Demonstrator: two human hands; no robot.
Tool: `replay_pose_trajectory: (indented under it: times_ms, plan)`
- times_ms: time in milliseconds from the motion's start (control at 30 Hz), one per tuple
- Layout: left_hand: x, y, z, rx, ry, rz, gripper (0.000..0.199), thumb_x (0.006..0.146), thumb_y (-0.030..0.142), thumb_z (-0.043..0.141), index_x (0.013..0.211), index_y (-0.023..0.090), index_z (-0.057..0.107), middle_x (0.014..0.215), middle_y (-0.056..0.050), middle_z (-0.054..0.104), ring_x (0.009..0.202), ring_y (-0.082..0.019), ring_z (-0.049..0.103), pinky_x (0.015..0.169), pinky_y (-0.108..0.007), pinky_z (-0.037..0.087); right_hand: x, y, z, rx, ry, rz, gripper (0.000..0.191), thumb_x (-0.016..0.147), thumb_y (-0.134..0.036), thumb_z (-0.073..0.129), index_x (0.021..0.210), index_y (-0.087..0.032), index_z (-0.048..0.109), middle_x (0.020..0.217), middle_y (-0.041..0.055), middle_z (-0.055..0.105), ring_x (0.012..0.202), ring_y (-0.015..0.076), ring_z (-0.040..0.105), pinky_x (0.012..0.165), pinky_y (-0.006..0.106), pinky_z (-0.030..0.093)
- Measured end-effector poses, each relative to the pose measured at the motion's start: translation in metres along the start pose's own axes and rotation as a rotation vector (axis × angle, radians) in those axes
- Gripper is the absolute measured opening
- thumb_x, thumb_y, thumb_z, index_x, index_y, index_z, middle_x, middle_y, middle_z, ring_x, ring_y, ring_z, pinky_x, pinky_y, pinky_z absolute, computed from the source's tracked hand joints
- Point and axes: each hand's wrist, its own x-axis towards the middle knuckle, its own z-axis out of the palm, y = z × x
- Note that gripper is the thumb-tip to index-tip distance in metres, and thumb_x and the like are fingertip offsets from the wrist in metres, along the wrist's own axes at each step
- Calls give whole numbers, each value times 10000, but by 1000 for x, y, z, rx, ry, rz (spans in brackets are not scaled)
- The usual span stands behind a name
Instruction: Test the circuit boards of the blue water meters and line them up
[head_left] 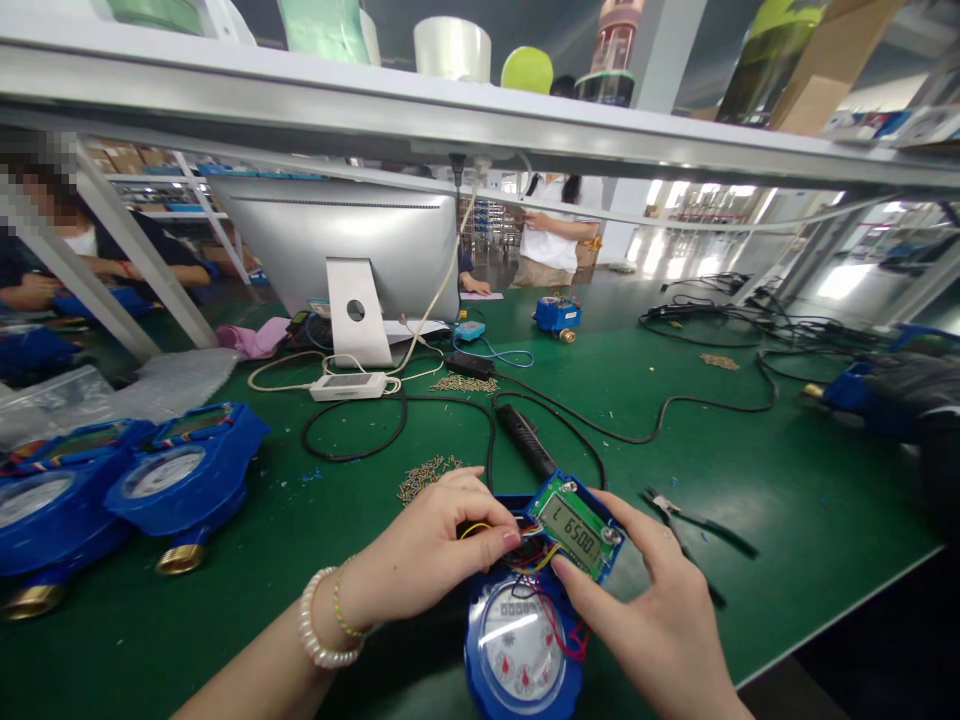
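Note:
A blue water meter (517,640) with a round dial stands in front of me. Above the dial, my right hand (652,610) grips the edges of a display board (574,530) in a blue frame, its screen lit with digits. Thin yellow, red, black and white wires (536,555) run between the board and the meter's open housing. My left hand (442,540), with a pearl bracelet at the wrist, is closed with thumb and fingers together at these wires. Its fingertips partly hide what they pinch.
Cutting pliers (697,530) lie right of my hands; a black-handled tool (525,440) lies behind the meter. Loose screws (427,477) form piles. More blue meters (187,470) stand at left. Cables cross the green table (622,400) before a monitor (352,240). A shelf (375,90) spans overhead; people are beyond.

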Motion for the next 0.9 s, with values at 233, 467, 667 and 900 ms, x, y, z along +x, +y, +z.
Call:
replay_pose_trajectory:
  times_ms: [233, 467, 667, 900]
  plan:
    - [-2, 0, -2, 73, -137, 88, 303, 923, 318, 538, 673, 191, 649, 691, 36, 618, 813, -124, 603, 1134, -424, 211, 1, -1, -2, 24, -23, 43, 475, 717, -426, 677, 1136, -219, 595, 1040, 70, 684, 934, 267, 660, 772, 441, 554]
    - [4, -9, 0, 102, -115, 126, 265, 926, 291, 534, 711, 199, 659, 799, 20, 650, 903, -143, 599, 1137, -478, 194, 0, -6, -1, 64, -19, 63, 478, 711, -421, 681, 1135, -215, 603, 1050, 71, 691, 927, 269, 669, 782, 428, 559]
    - [5, -15, 17, 217, 20, 193, 183, 921, 283, 543, 816, 214, 675, 823, 2, 646, 993, -164, 578, 1153, -530, 108, -3, -9, 0, 152, -60, 114, 458, 710, -402, 683, 1122, -217, 606, 1020, 62, 700, 896, 258, 677, 793, 411, 559]
    - [4, -29, 20, 343, 140, 376, 192, 920, 247, 509, 807, 208, 658, 749, -7, 676, 963, -176, 604, 1172, -522, 83, 11, -8, -12, 170, -192, -48, 460, 675, -349, 706, 1108, -219, 623, 1038, 57, 694, 932, 240, 671, 785, 354, 569]
